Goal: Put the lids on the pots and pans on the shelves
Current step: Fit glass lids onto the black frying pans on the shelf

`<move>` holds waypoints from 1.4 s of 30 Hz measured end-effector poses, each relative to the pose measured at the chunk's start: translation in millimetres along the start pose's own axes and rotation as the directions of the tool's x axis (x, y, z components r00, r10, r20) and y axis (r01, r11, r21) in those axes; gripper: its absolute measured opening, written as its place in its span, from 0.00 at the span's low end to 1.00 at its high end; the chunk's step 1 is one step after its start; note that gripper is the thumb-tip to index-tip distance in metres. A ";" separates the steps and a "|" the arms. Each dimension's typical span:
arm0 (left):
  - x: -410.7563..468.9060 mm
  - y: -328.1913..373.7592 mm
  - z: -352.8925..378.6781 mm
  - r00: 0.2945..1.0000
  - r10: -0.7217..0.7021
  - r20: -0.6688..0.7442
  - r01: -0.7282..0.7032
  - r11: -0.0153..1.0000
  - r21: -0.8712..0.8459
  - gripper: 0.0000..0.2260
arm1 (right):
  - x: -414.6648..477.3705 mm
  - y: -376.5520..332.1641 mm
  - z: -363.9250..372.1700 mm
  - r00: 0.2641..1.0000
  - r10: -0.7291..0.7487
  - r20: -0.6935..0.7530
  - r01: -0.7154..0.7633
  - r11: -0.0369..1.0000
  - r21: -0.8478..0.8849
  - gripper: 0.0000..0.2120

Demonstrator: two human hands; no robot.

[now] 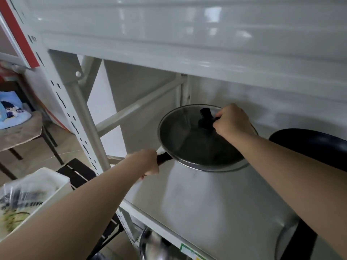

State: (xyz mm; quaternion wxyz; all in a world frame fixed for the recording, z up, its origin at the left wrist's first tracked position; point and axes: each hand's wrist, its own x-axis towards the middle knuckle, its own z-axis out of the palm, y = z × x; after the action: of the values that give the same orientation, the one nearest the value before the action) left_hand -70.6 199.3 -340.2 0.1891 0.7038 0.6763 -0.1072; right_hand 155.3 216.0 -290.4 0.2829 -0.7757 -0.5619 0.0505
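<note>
A dark pan (197, 167) with a steel rim sits on the middle white shelf (216, 199), covered by a glass lid (180, 132) with a black knob (205, 119). My right hand (232, 121) pinches that knob from the right. My left hand (145, 162) is closed around the pan's black handle (165, 158), which points left toward the shelf's edge. The lid looks slightly tilted on the pan. A second black pan (311, 145) without a lid lies to the right, partly hidden behind my right forearm.
The upper shelf (187, 59) hangs low over the pan. A white upright post (82, 117) stands at the left. Below, another glass lid (150, 243) shows on the lower shelf. A white bin (54, 184) with plastic bags and a small table (20, 132) stand at the left.
</note>
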 end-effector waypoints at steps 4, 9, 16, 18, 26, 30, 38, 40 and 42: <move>4.2 0.6 -5.6 0.997 0.005 0.076 -0.002 0.999 -0.046 0.10 | 10.4 -0.3 13.8 0.997 0.017 -0.069 -0.019 0.999 -0.027 0.14; 5.0 2.5 -10.6 0.987 -0.002 0.160 0.014 0.997 -0.071 0.13 | 21.1 -6.5 16.0 0.999 -0.007 -0.052 0.002 0.996 -0.085 0.13; 5.1 1.4 -8.9 0.989 0.008 0.150 0.000 0.998 -0.056 0.08 | 25.5 -9.7 22.0 0.997 -0.045 -0.060 0.034 0.986 -0.163 0.13; 4.9 1.6 -7.9 0.990 0.014 0.141 -0.005 0.998 -0.065 0.09 | 26.6 -10.2 20.5 0.998 -0.041 -0.040 0.033 0.984 -0.177 0.14; 4.7 1.8 -6.7 0.991 0.012 0.130 -0.002 0.997 -0.078 0.09 | 31.6 -9.0 20.3 0.998 -0.056 0.017 0.058 0.984 -0.169 0.14; 3.5 2.0 -5.6 0.994 0.016 0.104 -0.010 0.999 -0.051 0.10 | 33.4 -9.5 18.5 0.997 -0.070 0.046 0.077 0.979 -0.189 0.14; -0.1 11.2 -1.0 0.995 0.050 -0.092 -0.044 0.997 0.066 0.12 | 16.6 -7.9 9.7 0.983 -0.141 0.116 0.172 0.925 -0.339 0.16; -3.6 13.6 -0.4 0.991 0.048 -0.129 -0.044 0.998 0.036 0.20 | 2.7 -9.0 5.6 0.972 -0.226 0.068 0.232 0.858 -0.458 0.15; -10.8 16.7 1.9 0.971 0.086 -0.224 -0.071 0.994 0.078 0.28 | -14.3 -10.5 1.6 0.950 -0.311 -0.017 0.260 0.821 -0.509 0.13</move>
State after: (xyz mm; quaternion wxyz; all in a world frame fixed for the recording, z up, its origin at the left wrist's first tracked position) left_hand -54.5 188.4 -335.4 0.0900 0.7438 0.6609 -0.0420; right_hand 140.6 205.9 -289.9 0.1041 -0.7308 -0.6506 -0.1784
